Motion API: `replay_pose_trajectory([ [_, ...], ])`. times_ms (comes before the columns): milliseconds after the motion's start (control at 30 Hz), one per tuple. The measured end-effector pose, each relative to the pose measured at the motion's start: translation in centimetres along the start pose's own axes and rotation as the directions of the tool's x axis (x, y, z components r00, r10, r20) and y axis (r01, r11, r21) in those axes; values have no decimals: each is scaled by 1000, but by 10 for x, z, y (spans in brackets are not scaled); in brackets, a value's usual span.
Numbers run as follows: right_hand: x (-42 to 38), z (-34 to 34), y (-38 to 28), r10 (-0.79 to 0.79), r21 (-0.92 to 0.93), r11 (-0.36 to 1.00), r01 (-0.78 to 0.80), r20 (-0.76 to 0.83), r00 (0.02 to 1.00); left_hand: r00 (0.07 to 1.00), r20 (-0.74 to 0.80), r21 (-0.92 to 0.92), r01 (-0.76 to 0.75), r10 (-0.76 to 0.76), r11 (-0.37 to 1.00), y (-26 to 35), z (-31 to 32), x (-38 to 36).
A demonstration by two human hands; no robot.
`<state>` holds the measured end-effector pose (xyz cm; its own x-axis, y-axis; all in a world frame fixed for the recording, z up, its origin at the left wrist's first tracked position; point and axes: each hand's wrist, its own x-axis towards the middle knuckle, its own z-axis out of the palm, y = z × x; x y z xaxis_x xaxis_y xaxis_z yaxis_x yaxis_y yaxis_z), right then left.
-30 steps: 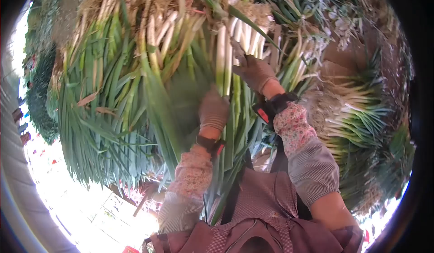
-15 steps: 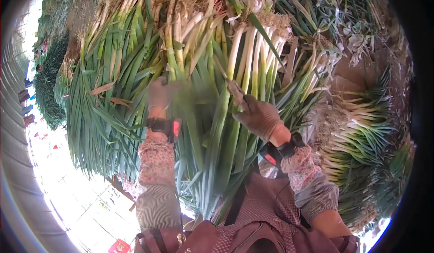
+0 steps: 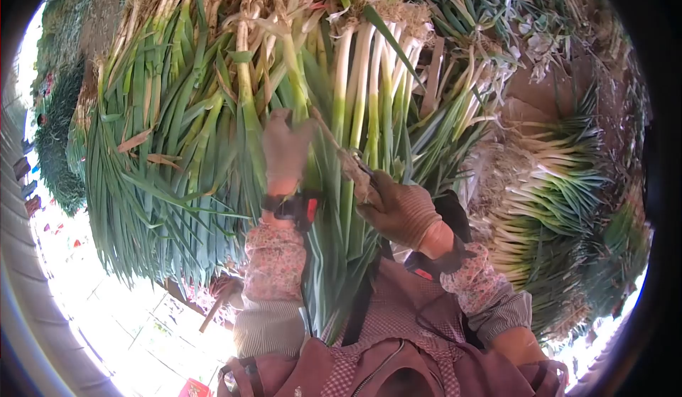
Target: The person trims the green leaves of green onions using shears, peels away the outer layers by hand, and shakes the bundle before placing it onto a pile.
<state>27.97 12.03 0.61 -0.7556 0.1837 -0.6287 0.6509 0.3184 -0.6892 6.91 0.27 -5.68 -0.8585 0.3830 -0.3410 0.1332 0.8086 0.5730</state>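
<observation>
My gloved left hand (image 3: 288,147), blurred by motion, is closed round the upper leaves of a leek (image 3: 293,63) whose pale stalk rises above the fingers. My gloved right hand (image 3: 401,209) grips a thin knife (image 3: 353,167) with a rough, pale handle. Its narrow blade points up and left, its tip close to the left hand. Several thick leeks with white stalks (image 3: 361,67) lie side by side just right of the blade, roots at the top. Long green leaves (image 3: 334,269) hang down below both hands.
A broad heap of leeks (image 3: 163,127) spreads to the left. Smaller bundled green onions (image 3: 554,184) lie on the right, beyond clear plastic (image 3: 486,177). Loose trimmings (image 3: 490,13) cover the top right. A red object (image 3: 194,388) is on the tiled floor at bottom left.
My left hand has moved right, closer to the knife, and a leek now shows above it. The right hand and knife have shifted slightly left and down. The view has shifted a little.
</observation>
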Motion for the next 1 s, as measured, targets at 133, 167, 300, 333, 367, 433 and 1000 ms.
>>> replay_pose_trajectory([
  [133, 15, 6, -2, -72, -65, 996, 65, -111, 991, 1000, 2, -41, 26, -26, 999, -1, -2, -3],
  [167, 19, 1, -4, -110, -79, 992, 102, -109, 988, 1000, 9, 2, -5, 5, 1000, -5, -1, -3],
  [300, 38, -3, -8, -50, -92, 995, 43, -83, 995, 997, 65, 11, 47, -48, 999, -5, -4, -6],
  [333, 45, -2, -6, 14, -95, 995, -22, -87, 996, 999, 52, 20, 0, -1, 1000, -8, -1, -5],
  [367, 48, 0, -3, -107, -180, 980, 89, -89, 990, 998, 36, 35, -46, 45, 998, -18, 1, -4],
  [433, 47, 3, -1, -232, -251, 945, 210, -63, 971, 998, 3, 50, -57, 57, 997, -34, 1, -1],
  [1000, 94, -22, -39, -35, -205, 979, 22, -59, 998, 1000, -25, 15, 16, -15, 1000, -38, -2, -8],
])
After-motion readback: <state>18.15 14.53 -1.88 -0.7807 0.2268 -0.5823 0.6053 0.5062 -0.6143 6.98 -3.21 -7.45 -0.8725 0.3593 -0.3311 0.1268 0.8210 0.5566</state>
